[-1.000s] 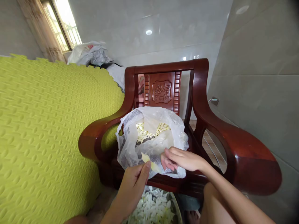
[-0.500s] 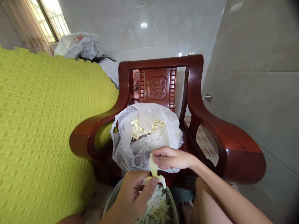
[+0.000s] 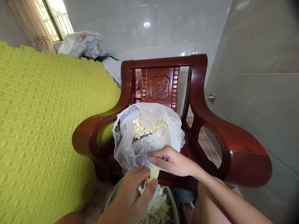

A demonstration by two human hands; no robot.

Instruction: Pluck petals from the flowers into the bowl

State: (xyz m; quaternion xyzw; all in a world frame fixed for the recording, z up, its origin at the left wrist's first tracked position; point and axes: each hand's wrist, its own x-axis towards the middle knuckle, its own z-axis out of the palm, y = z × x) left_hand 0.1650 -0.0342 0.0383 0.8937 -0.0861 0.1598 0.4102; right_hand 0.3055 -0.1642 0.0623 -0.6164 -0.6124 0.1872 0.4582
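Note:
My left hand [image 3: 137, 189] pinches a pale yellow-white petal-like piece [image 3: 154, 173] between thumb and fingers, above a round metal bowl [image 3: 174, 202]. White pieces [image 3: 158, 203] with yellowish parts lie in the bowl, partly hidden by my left hand. My right hand [image 3: 171, 160] is closed at the upper end of the same piece, thumb against the fingers. Just beyond my hands, an open white plastic bag [image 3: 144, 149] sits on the seat of a wooden chair [image 3: 245, 152], with many small yellowish-white pieces [image 3: 140, 129] inside.
A yellow-green textured foam mat [image 3: 46, 124] stands along the left side. Grey and white plastic bags [image 3: 81, 45] lie behind it near the window. A tiled wall [image 3: 252, 93] rises at the right. The chair's arms curve round both sides of the bag.
The piece between my hands now looks shorter and straighter, its wide curled end no longer showing beyond my left thumb. The view has shifted slightly left.

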